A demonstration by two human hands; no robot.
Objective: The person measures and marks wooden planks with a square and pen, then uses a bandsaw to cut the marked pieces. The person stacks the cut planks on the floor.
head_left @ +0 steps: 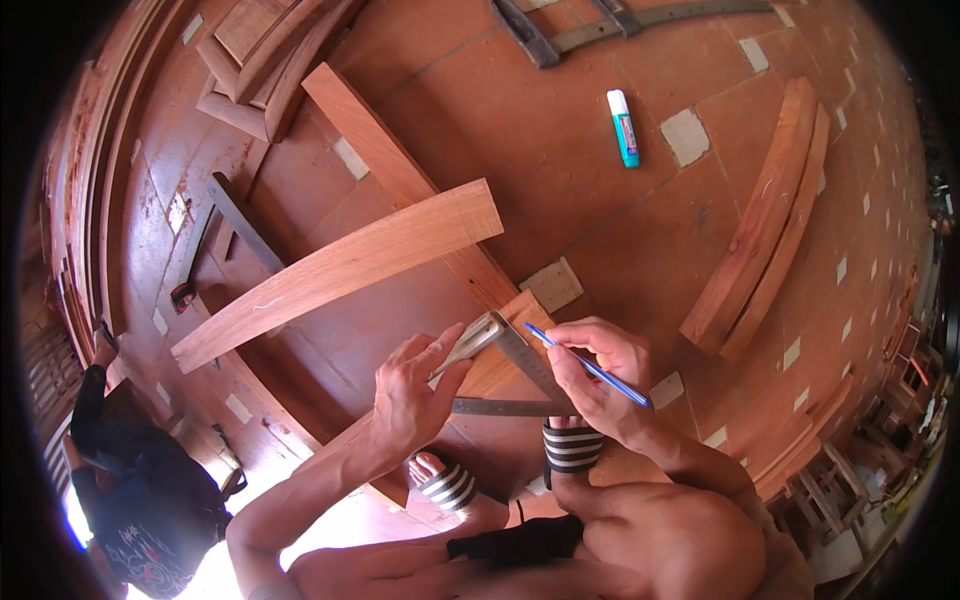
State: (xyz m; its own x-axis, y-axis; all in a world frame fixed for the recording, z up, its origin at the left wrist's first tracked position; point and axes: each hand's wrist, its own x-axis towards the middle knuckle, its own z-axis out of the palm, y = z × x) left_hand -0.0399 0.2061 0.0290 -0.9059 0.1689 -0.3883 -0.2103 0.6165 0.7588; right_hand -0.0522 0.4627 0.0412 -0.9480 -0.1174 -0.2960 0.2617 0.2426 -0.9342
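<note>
My left hand (413, 390) is closed round the light-coloured stock of a try square (478, 338). Its dark ruled blade (528, 362) slants down to the right across a wooden piece (490, 374) in front of me. Between the thumb and fingers of my right hand (605, 372) is a blue pen (612, 382), its tip pointing up and left near the blade. Just beyond my hands, a curved wooden board (340, 272) rests across a long straight board (385, 150).
On the tiled floor lie a teal tube with a white cap (623, 130), two curved boards (757, 225) at the right, and a bar clamp (660, 14) at the far side. Panelled wood (262, 55) stands far left. Another person (150, 490) in dark clothes is at the lower left.
</note>
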